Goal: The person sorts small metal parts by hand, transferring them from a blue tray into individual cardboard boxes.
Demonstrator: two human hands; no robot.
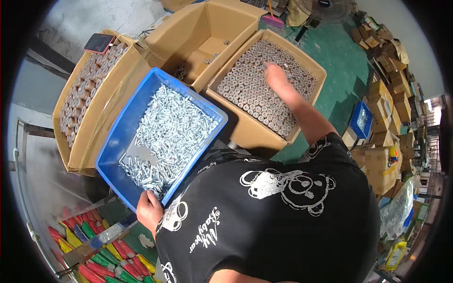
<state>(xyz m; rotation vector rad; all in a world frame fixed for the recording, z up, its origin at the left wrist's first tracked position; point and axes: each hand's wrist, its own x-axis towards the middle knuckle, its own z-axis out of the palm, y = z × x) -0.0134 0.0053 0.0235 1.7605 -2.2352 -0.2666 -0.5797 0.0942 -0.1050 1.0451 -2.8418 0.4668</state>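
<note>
My right hand [276, 76] reaches over the cardboard box [226, 106] at the right, which is packed with rows of upright metal cylinders [247, 84] with holes in their tops. Its fingers are bent together at the cylinders; whatever they pinch is hidden. One shiny cylinder [286, 66] lies on its side next to this hand. At the near corner of a blue plastic tray [123, 123], my left hand [149, 207] has its fingers curled over the rim, close to the loose silvery bolts [177, 125]. What those fingers grip cannot be made out.
Behind stands a mostly bare cardboard box [226, 23] with a few cylinders. Another box [106, 96] at left holds stacked cylinders and a phone [99, 43]. Colourful bundles [113, 254] lie low at left. A fan [325, 9] and piled cartons [382, 108] stand at right.
</note>
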